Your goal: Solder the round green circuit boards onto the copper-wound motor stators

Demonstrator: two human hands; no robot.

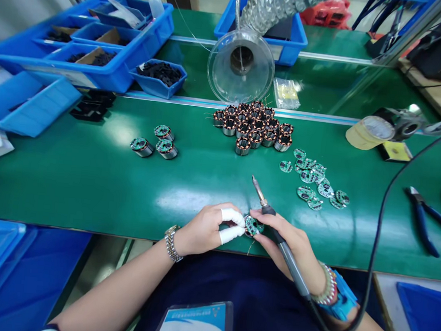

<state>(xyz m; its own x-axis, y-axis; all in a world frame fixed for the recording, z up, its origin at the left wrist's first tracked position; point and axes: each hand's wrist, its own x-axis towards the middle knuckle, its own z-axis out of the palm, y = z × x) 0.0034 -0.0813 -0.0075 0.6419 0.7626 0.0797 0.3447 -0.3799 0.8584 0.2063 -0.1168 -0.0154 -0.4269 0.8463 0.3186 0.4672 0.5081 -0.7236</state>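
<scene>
A motor stator with a round green circuit board [254, 226] on top is held between both hands near the table's front edge. My left hand [209, 228], with white covers on thumb and forefinger, pinches its left side. The thumb and forefinger of my right hand [291, 238] grip its right side. A soldering iron [287, 259] also lies in my right hand, its tip pointing up and away from the board. Ahead stands a cluster of bare copper-wound stators [257, 125]. Loose round circuit boards [312, 176] lie to the right of them. Three stators topped with boards [164, 142] stand at left.
A clear fume hood [223, 68] on a flexible duct hangs behind the stators. Blue bins [96, 80] with black parts fill the back left. Cutting pliers [424, 219], a yellowish round tub [364, 134] and the iron's black cable [379, 226] are at right.
</scene>
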